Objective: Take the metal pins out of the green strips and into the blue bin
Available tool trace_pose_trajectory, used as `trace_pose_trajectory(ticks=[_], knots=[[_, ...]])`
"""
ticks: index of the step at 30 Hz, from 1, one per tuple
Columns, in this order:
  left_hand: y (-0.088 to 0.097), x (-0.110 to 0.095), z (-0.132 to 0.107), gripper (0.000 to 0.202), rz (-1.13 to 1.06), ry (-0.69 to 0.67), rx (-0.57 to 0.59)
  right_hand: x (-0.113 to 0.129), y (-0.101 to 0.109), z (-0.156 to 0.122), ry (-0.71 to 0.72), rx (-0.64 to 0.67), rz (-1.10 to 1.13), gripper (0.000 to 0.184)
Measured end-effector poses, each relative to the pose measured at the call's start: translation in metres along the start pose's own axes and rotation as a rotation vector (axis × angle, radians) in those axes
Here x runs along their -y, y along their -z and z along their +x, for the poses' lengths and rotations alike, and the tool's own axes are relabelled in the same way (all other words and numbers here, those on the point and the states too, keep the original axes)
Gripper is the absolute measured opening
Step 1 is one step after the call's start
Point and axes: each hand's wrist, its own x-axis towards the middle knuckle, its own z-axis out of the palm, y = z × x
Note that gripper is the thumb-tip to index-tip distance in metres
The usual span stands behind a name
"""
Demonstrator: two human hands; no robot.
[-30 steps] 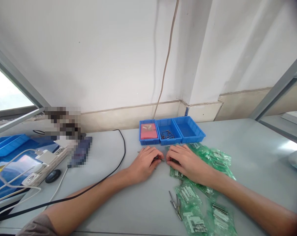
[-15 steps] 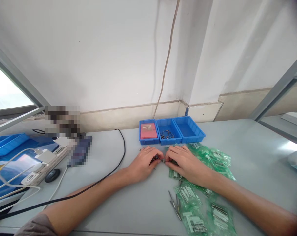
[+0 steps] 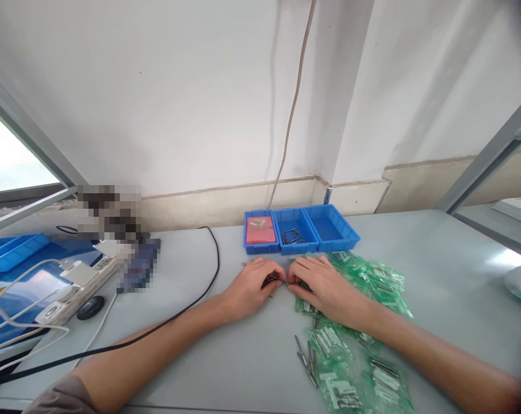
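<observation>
Both hands, left hand (image 3: 248, 286) and right hand (image 3: 325, 284), pinched a thin metal pin (image 3: 276, 280) between their fingers, green packets (image 3: 364, 276) beyond; joining seemed underway, needing fine alignment.

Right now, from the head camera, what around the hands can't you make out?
- What the left hand and right hand pinch between them: a thin dark metal piece, mostly covered by fingers.
- The green bags under the right hand: contents too small to identify; the nearest bags are cut off by the bottom edge.
- Small parts in the middle blue tray: too small to tell apart.
- The patch behind the power strip: pixelated.
</observation>
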Motion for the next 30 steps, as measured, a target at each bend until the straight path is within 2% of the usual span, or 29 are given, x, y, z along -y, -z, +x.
trace_pose_trajectory(ticks=[8, 13, 17, 23, 30], knots=[[0.000, -0.001, 0.000, 0.010, 0.033, 0.000, -0.001, -0.001, -0.001, 0.001, 0.010, 0.008, -0.073, 0.016], [-0.001, 0.000, -0.001, 0.009, 0.055, -0.035, -0.013, -0.003, -0.001, 0.000, -0.025, -0.022, -0.031, 0.015], [-0.001, 0.001, -0.001, 0.011, 0.067, -0.040, -0.016, -0.004, 0.003, 0.001, -0.117, -0.106, 0.088, 0.014], [-0.001, 0.000, -0.002, 0.010, 0.110, -0.048, -0.039, -0.008, 0.009, 0.001, -0.330, -0.275, 0.432, 0.012], [-0.003, -0.002, -0.004, 0.015, 0.226, 0.032, -0.152, -0.010, 0.014, 0.001, -0.438, -0.391, 0.596, 0.015]])
